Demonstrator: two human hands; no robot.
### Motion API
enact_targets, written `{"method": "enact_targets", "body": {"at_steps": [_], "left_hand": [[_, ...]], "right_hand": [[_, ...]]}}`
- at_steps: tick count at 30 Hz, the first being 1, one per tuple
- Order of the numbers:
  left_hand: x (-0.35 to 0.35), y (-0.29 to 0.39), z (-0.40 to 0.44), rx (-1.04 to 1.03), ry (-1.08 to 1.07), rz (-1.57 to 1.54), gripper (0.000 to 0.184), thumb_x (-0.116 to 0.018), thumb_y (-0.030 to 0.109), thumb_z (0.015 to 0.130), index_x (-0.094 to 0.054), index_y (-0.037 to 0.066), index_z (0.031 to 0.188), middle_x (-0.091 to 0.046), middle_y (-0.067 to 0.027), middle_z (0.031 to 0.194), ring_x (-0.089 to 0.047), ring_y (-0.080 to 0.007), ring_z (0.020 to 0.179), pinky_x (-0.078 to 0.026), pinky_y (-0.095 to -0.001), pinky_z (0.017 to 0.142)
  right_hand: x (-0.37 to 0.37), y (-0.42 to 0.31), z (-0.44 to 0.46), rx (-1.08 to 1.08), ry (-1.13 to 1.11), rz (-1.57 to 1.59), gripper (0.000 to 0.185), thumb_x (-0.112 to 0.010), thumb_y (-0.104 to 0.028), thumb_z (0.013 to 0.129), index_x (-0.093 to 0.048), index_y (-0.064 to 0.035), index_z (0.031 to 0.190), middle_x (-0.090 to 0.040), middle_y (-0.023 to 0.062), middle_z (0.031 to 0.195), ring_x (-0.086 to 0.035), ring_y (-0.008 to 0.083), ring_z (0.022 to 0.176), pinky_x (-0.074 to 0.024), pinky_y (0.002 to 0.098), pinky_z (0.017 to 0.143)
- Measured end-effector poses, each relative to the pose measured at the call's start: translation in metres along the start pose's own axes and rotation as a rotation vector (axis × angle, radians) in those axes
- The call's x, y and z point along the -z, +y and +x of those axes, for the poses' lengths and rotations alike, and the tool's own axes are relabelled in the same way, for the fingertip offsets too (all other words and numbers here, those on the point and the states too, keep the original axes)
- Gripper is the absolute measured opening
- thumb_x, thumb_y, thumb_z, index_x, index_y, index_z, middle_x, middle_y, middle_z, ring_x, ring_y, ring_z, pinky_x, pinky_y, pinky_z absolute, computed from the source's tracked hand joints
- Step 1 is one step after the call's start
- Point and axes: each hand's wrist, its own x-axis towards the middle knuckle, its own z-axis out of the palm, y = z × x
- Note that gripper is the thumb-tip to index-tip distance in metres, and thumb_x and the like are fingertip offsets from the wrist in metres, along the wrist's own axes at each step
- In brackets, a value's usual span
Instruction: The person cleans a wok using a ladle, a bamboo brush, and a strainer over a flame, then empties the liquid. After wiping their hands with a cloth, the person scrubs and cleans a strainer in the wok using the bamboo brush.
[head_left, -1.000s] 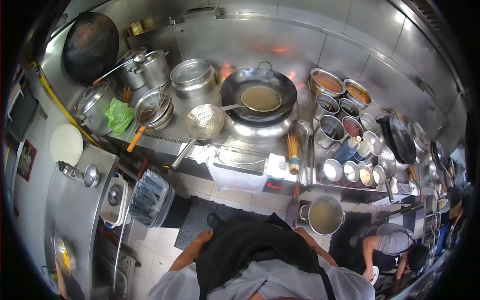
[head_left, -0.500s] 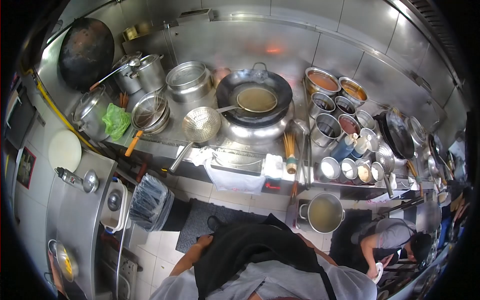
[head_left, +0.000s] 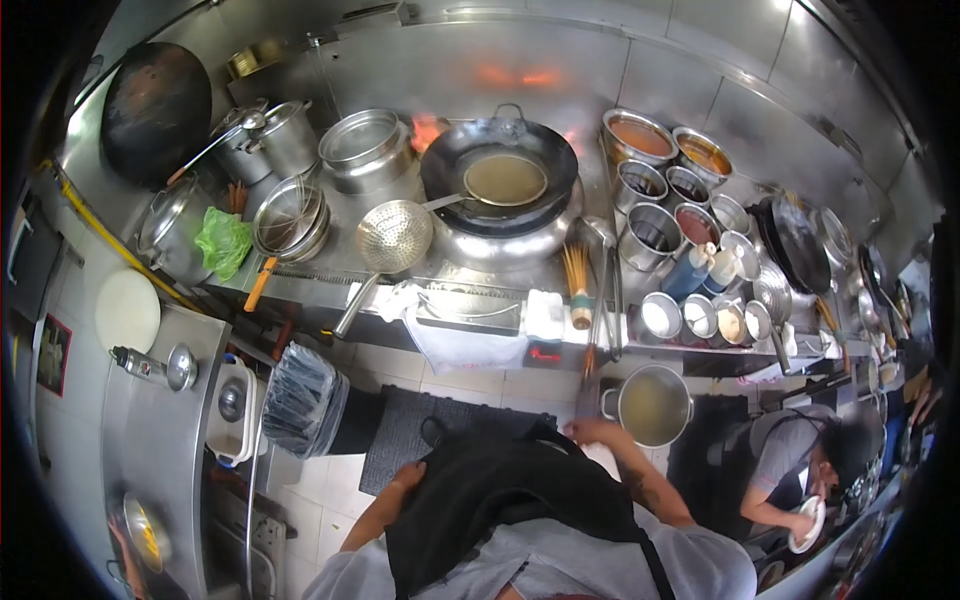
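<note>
My left hand (head_left: 408,474) hangs low beside the black apron (head_left: 490,480), its fingers hidden or too small to make out. At the apron's right edge is my right hand (head_left: 585,432), left of a pot of cloudy liquid (head_left: 653,405); its fingers are blurred. Ahead, a black wok (head_left: 500,150) sits on the stove with liquid inside. A perforated ladle (head_left: 395,237) lies left of it, and a bamboo brush (head_left: 577,285) lies to its right.
Sauce pots (head_left: 637,137) and seasoning cups (head_left: 661,315) stand at right. A lined bin (head_left: 303,398) is at left, near a steel counter (head_left: 160,420). At lower right a person (head_left: 790,460) bends over a white plate (head_left: 808,525). Another person's hand touches a bowl (head_left: 147,532).
My right hand and forearm have come up and forward beside the pot. My left hand stays low. Flames now show behind the wok. The person at right has shifted with the plate.
</note>
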Motion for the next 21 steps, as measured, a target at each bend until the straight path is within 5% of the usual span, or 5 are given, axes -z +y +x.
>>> {"method": "enact_targets", "body": {"at_steps": [3,6,13,18,21], "left_hand": [[0.000,0.001,0.005,0.018,0.091,0.028,0.047,-0.042,0.037,0.092,-0.061,-0.002,0.112,-0.058,-0.0270,0.115,-0.053,-0.0426,0.111,-0.041,-0.0458,0.096],[0.017,0.026,-0.006,-0.065,0.074,0.046,0.044,-0.043,0.035,0.092,-0.061,0.000,0.111,-0.059,-0.0261,0.113,-0.054,-0.0428,0.109,-0.042,-0.0459,0.094],[0.038,0.034,0.009,-0.231,0.094,-0.066,0.042,-0.045,0.033,0.092,-0.061,-0.001,0.111,-0.061,-0.0248,0.111,-0.056,-0.0408,0.108,-0.044,-0.0436,0.091],[0.083,0.055,0.007,-0.290,0.033,-0.142,0.041,-0.053,0.033,0.089,-0.063,-0.001,0.111,-0.064,-0.0232,0.107,-0.060,-0.0360,0.106,-0.046,-0.0403,0.090],[0.127,0.079,0.017,-0.308,-0.013,-0.048,0.036,-0.055,0.027,0.090,-0.062,-0.002,0.111,-0.066,-0.0221,0.104,-0.063,-0.0329,0.099,-0.048,-0.0378,0.085]], "right_hand": [[0.076,-0.073,-0.013,0.466,0.451,0.026,0.014,-0.057,-0.018,0.083,-0.060,-0.0040,0.083,-0.061,0.0079,0.071,-0.060,0.0159,0.067,-0.0487,0.0321,0.059],[0.130,-0.111,0.000,0.356,0.987,-0.194,0.028,-0.060,-0.023,0.081,-0.061,-0.0021,0.101,-0.062,0.0220,0.096,-0.063,0.0335,0.090,-0.0495,0.0430,0.077],[0.183,-0.129,0.068,-0.193,0.815,-0.294,0.051,-0.063,-0.031,0.078,-0.054,0.0045,0.113,-0.058,0.0259,0.115,-0.060,0.0387,0.104,-0.0487,0.0432,0.090],[0.189,-0.125,0.094,-0.239,0.823,-0.364,0.055,-0.066,-0.032,0.075,-0.055,0.0070,0.112,-0.062,0.0259,0.110,-0.062,0.0358,0.102,-0.0499,0.0407,0.088],[0.207,-0.056,0.157,-0.132,0.731,0.020,0.038,-0.065,-0.032,0.075,-0.064,0.0024,0.091,-0.068,0.0203,0.091,-0.066,0.0346,0.087,-0.0523,0.0424,0.075]]}}
